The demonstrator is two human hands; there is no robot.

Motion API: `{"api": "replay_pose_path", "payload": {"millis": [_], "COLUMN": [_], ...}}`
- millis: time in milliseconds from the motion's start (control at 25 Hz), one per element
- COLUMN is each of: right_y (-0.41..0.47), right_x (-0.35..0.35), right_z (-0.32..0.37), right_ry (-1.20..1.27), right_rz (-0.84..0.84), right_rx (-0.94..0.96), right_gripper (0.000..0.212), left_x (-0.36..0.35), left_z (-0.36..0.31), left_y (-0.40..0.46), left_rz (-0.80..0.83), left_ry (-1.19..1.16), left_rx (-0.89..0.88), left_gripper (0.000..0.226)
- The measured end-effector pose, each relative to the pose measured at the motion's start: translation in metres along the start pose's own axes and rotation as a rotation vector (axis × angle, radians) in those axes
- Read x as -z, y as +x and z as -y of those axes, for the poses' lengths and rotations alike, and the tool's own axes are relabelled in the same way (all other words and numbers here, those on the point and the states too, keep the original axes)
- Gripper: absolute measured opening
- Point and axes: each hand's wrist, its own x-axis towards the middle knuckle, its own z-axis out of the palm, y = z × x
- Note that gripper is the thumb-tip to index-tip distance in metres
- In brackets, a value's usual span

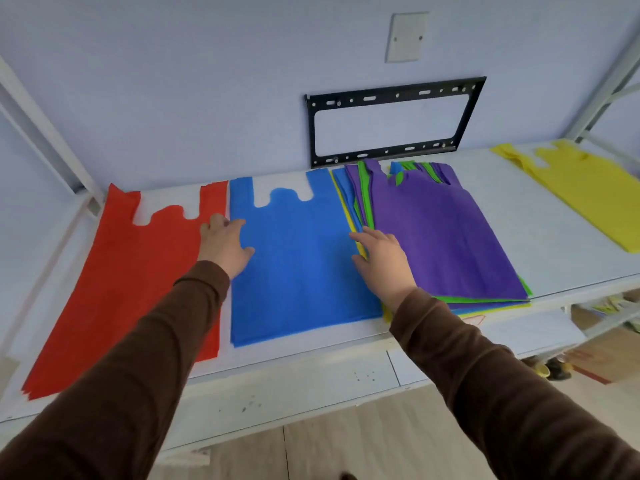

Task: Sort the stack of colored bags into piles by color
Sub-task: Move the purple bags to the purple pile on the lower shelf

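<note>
We are pressing the left hand (225,242), fingers spread flat and grasping nothing, across the seam between the red bag (131,271) at far left and the blue bag (298,258) beside it, while the right hand (381,258), fingers extended and unclenched, is resting on the left edge of the mixed stack (446,237), purple on top, centre-right on the white shelf (346,368). The yellow bag (588,188) is lying well apart at far right. In our judgement, several thin edges are fanning out under the right fingertips, so two bags may be lifting together.
</note>
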Motion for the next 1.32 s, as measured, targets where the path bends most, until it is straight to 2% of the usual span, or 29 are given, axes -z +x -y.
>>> {"api": "replay_pose_path", "payload": {"millis": [120,240,360,480,600,720,880,1040,1320], "right_y": [-0.006,-0.016,-0.026,-0.029,-0.026,-0.02,-0.005,0.016,0.018], "right_x": [0.025,0.055,0.081,0.101,0.107,0.11,0.118,0.128,0.129], "right_z": [-0.028,-0.079,-0.134,-0.175,-0.202,-0.223,-0.246,-0.257,-0.268], "right_ry": [0.109,0.168,0.148,0.061,-0.02,-0.034,0.047,0.058,0.148], "right_rz": [-0.145,-0.234,-0.277,-0.208,-0.093,0.033,0.161,0.271,0.299], "right_rx": [-0.024,-0.163,-0.303,-0.407,-0.412,-0.357,-0.287,-0.211,-0.177], "right_gripper": [0.033,0.025,0.029,0.039,0.06,0.075,0.077,0.076,0.078], "left_x": [0.003,-0.006,-0.022,-0.044,-0.067,-0.086,-0.09,-0.091,-0.088], "left_z": [-0.036,-0.087,-0.137,-0.185,-0.228,-0.256,-0.277,-0.285,-0.283], "left_y": [-0.002,-0.002,-0.003,0.001,0.011,0.021,0.034,0.038,0.04], "left_rz": [-0.023,0.018,0.032,0.097,0.158,0.181,0.244,0.301,0.373], "left_ry": [-0.031,-0.127,-0.2,-0.283,-0.268,-0.138,0.016,-0.009,-0.054], "left_rx": [-0.12,-0.243,-0.318,-0.342,-0.263,-0.102,0.094,0.233,0.251], "left_gripper": [0.054,0.047,0.043,0.042,0.051,0.062,0.074,0.087,0.072]}}
